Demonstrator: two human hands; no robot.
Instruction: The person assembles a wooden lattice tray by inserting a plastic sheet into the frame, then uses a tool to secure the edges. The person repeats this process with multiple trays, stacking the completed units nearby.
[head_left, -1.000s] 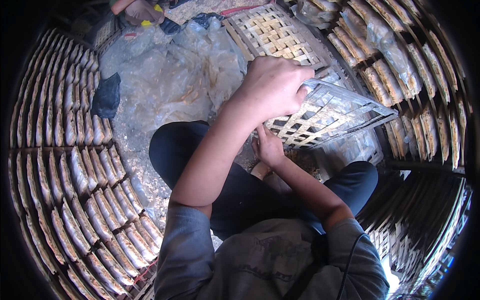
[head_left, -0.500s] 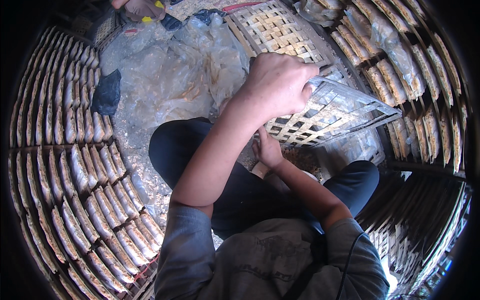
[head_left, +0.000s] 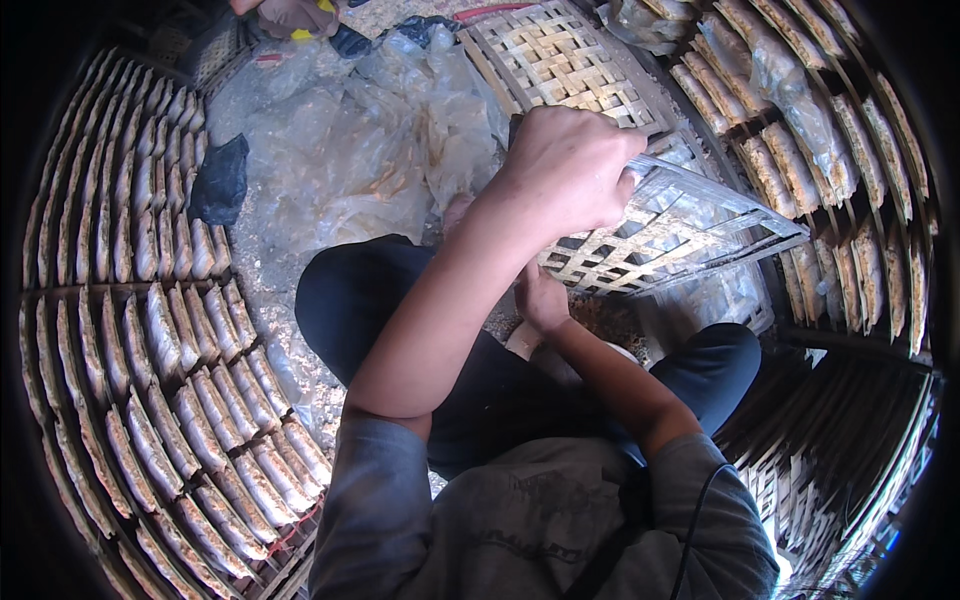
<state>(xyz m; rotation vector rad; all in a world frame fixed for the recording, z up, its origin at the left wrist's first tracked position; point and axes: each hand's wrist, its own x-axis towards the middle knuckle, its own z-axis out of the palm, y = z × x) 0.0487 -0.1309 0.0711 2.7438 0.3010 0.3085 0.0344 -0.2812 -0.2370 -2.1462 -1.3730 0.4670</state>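
Note:
A woven bamboo tray (head_left: 640,235) with an open lattice and a thin wooden frame is held up on a slant in front of my knees. My left hand (head_left: 580,165) is closed over its upper edge, knuckles up. Lower down, my right hand (head_left: 543,298) is closed at the tray's near lower corner, its fingertips partly hidden behind my left forearm and the lattice. Just beyond lies another woven bamboo tray (head_left: 565,60), flat on the floor. Clear plastic sheeting (head_left: 715,295) shows beneath the held tray.
Crumpled clear plastic sheets (head_left: 360,150) cover the floor ahead, beside a dark plastic piece (head_left: 219,180). Racks with rows of whitish-brown slabs (head_left: 215,405) curve along my left; more slabs (head_left: 780,170) stand at right. Stacked bamboo trays (head_left: 820,450) are at lower right. Another person's hand (head_left: 243,5) shows far ahead.
My right hand has shifted up slightly against the tray's lower corner, hiding its fingers more. My left hand keeps its hold, and the tray stays at nearly the same slant.

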